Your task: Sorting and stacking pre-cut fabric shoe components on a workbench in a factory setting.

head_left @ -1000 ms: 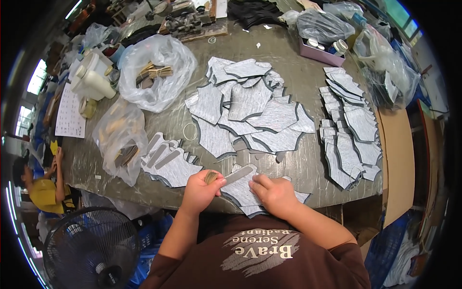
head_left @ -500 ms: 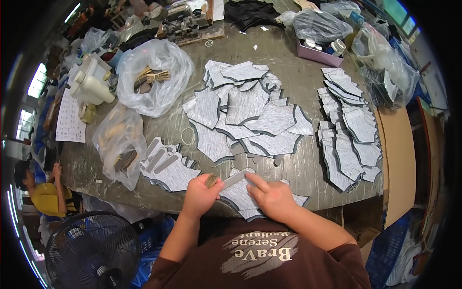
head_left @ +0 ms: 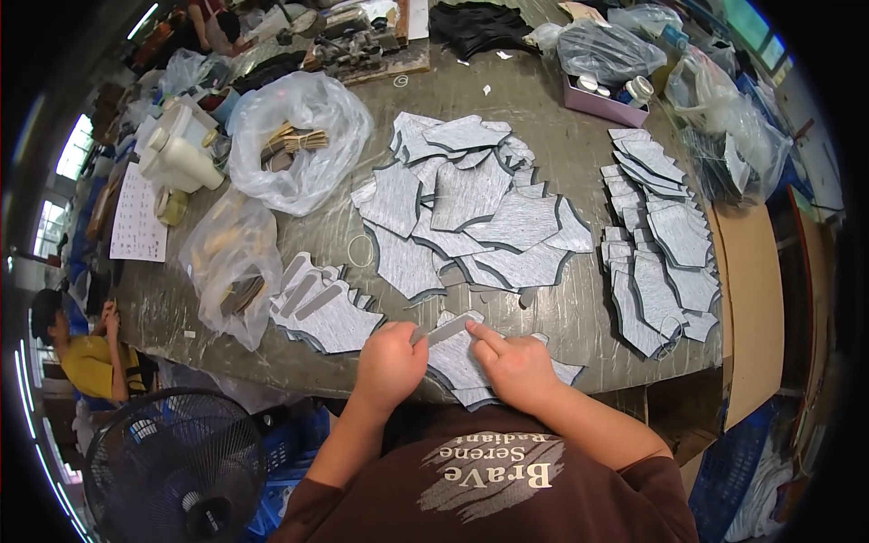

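A grey fabric-like cut piece [head_left: 463, 369] with a dark edge lies on the table in front of me, overlapping others. A narrow grey strip [head_left: 447, 333] lies across its upper part. My right hand [head_left: 516, 366] presses the strip's right end with an outstretched index finger; its other fingers are partly bent. My left hand [head_left: 391, 364] is closed at the strip's left end. Its fingers hide most of the small stack of strips in it. To its left, fanned cut pieces [head_left: 339, 321] bear similar strips.
A loose heap of cut pieces [head_left: 471, 195] lies ahead, with overlapping stacks [head_left: 674, 235] at the right. Plastic bags [head_left: 348, 118] with bundled strips stand left, near white bottles [head_left: 186, 158]. A purple box [head_left: 605, 107] is at the back. A fan [head_left: 176, 466] and another person [head_left: 86, 348] are left.
My left hand has turned and moved slightly right, so the stack it showed is now hidden. My right index finger still presses the strip. The whole view has shifted slightly.
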Available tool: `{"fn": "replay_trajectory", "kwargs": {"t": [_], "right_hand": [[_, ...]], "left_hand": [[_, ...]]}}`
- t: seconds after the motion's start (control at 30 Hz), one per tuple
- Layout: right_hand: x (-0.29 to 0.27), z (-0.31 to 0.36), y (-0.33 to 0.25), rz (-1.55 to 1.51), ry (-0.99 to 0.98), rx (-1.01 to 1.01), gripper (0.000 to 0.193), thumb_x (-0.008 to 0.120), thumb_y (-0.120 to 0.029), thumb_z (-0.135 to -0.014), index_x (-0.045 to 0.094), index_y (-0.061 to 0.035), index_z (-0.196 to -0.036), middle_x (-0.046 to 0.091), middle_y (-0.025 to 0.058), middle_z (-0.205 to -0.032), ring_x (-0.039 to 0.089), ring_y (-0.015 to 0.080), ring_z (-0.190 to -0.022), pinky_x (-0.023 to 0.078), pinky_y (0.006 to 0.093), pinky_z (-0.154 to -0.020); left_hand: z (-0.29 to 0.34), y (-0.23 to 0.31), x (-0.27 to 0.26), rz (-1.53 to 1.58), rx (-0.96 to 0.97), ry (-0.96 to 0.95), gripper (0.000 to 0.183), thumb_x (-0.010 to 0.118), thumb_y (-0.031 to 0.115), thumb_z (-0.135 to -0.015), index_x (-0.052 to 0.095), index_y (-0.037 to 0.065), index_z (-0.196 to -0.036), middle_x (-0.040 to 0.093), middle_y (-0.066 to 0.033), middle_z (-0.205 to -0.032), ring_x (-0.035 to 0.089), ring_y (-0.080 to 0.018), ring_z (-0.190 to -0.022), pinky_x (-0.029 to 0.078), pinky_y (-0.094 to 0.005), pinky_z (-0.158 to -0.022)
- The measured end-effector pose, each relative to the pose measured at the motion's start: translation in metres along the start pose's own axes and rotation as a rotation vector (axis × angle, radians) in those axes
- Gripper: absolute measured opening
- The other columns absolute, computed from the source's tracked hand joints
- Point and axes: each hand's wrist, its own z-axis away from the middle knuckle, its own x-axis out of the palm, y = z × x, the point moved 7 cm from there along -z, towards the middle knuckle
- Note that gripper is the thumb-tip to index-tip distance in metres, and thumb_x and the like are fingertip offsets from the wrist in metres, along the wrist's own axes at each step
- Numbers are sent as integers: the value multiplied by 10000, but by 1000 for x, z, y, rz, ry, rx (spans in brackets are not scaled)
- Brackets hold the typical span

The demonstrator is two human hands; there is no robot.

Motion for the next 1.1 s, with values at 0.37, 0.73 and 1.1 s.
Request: {"fn": "replay_trajectory", "kwargs": {"t": [0.37,0.73,1.1], "right_hand": [[-6,8,9,25,226,122,319,584,-111,-757,538,-53,-1068,590,71,-1002,583,193,-548,456,322,-474],[-37,2,21,-277,430,273,148,626,-137,-794,582,-101,-931,583,61,-887,596,260,-591,457,365,-506],[-16,-2,38,-206,378,359,68,639,-104,-764,591,-111,-813,563,46,-771,587,278,-592,457,372,-515]], "left_hand": [[22,25,-17,-21,302,180,224,587,-44,-644,520,0,-853,558,-166,-850,546,-358,-806,459,-433,-684],[52,53,-9,36,656,190,316,599,-57,-580,573,24,-884,574,-125,-832,573,-302,-704,483,-358,-588],[61,57,10,190,846,-219,228,609,9,-657,586,40,-881,621,-106,-939,629,-287,-883,528,-348,-696]]}}
